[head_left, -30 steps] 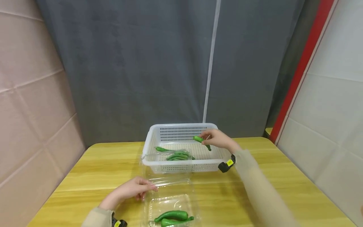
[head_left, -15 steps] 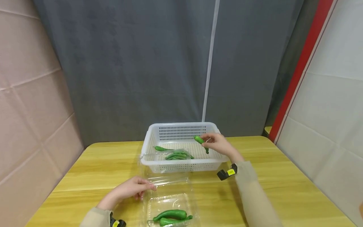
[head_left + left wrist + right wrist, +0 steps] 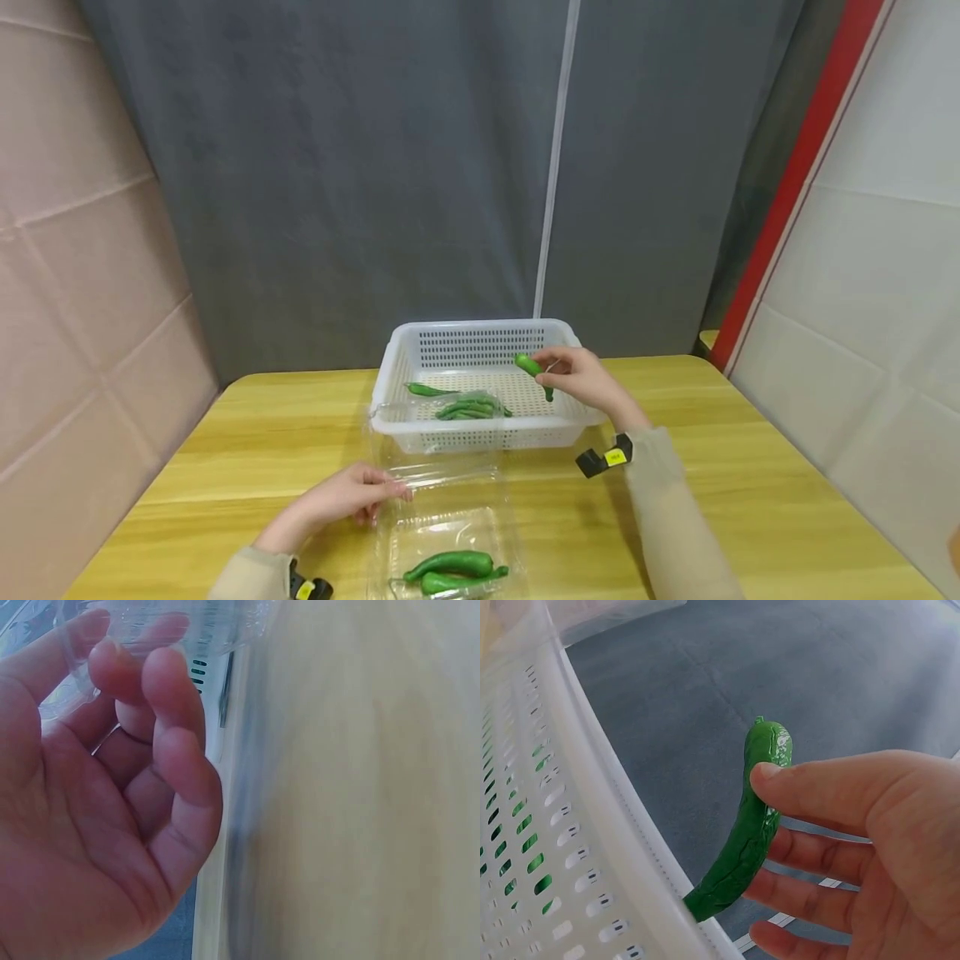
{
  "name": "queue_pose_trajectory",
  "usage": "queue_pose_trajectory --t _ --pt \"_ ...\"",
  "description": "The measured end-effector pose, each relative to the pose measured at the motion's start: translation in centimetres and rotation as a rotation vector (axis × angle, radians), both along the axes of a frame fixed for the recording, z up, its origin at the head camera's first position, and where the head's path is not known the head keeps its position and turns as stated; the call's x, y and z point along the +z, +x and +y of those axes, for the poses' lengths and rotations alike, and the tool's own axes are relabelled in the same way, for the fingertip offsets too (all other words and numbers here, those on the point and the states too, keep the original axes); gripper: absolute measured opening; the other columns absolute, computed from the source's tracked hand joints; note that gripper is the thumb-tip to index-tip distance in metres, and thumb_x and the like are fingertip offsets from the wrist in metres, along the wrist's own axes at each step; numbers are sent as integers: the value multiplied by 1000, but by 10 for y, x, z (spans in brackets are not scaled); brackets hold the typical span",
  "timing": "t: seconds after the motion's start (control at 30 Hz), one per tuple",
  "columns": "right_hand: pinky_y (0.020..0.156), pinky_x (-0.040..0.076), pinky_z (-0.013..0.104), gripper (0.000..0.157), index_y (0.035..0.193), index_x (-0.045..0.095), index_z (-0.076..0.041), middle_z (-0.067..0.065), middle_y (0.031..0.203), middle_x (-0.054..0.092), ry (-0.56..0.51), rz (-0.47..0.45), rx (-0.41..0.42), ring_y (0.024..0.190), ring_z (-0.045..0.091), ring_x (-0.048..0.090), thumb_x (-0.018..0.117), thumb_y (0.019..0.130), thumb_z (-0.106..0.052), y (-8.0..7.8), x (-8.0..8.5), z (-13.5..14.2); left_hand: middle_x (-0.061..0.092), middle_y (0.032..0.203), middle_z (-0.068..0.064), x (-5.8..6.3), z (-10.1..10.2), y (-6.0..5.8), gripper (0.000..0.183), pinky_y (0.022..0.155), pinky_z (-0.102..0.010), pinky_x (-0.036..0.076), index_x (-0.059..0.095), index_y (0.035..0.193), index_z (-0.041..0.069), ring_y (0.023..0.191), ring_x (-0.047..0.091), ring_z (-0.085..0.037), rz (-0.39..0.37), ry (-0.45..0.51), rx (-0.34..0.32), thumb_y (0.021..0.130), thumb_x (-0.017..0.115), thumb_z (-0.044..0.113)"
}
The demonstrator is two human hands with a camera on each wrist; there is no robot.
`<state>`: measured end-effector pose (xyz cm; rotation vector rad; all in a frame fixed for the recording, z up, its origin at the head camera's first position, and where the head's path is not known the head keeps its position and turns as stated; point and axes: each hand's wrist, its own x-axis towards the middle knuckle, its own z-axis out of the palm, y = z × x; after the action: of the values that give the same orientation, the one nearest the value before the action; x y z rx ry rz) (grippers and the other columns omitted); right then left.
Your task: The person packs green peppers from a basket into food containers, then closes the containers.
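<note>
My right hand (image 3: pixel 581 379) pinches a green chili pepper (image 3: pixel 528 364) between thumb and fingers, over the right side of a white plastic basket (image 3: pixel 551 427). In the right wrist view the curved, glossy pepper (image 3: pixel 754 825) slants, its lower tip overlapping the basket rim (image 3: pixel 641 862). My left hand (image 3: pixel 352 493) pinches the left edge of a clear plastic clamshell box (image 3: pixel 480 529), near its hinge. Two green peppers (image 3: pixel 453 564) lie inside the box's near half. The left wrist view shows thumb and index finger at the clear plastic (image 3: pixel 214 630), the other fingers curled below.
Several green peppers (image 3: pixel 471 407) lie in the basket's left part, seen partly through the raised lid (image 3: pixel 442 454), which overlaps the basket's front. Everything stands on a wooden table (image 3: pixel 247 467). A grey curtain (image 3: pixel 360 183) hangs behind, with pale walls at both sides.
The right hand has shifted slightly right and towards me with the pepper, which stands a little steeper. The left hand keeps its hold on the box.
</note>
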<state>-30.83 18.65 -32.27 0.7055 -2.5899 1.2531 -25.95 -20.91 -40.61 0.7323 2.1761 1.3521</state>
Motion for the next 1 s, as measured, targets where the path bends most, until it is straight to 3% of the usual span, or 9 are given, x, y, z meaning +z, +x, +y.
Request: queue_pose_trajectory --t 0.23,0.53,0.77,1.0 --pt "79 48 35 30 117 66 -4 6 101 69 -28 11 39 83 19 66 71 89 -14 10 9 -1 46 55 1 4 0 1 33 46 -18 35 72 106 0 49 44 -8 18 12 5 99 57 28" --pt "79 48 36 30 117 66 -4 5 100 69 -34 23 62 82 19 66 71 89 -13 28 18 -7 46 56 0 -1 2 3 32 47 -18 38 73 107 2 51 46 -8 11 5 10 99 57 29" --pt "83 48 41 29 116 67 -6 1 98 69 -2 74 65 83 15 64 72 88 -14 39 28 -12 45 56 1 -1 1 3 34 47 -18 36 73 107 2 51 46 -9 2 -3 12 99 56 31" --pt "84 48 44 27 115 69 -10 -2 101 67 3 146 135 85 14 63 73 88 -13 53 36 -18 45 55 1 0 2 4 33 47 -18 36 73 107 2 51 47 -9 -10 0 21 99 57 29"
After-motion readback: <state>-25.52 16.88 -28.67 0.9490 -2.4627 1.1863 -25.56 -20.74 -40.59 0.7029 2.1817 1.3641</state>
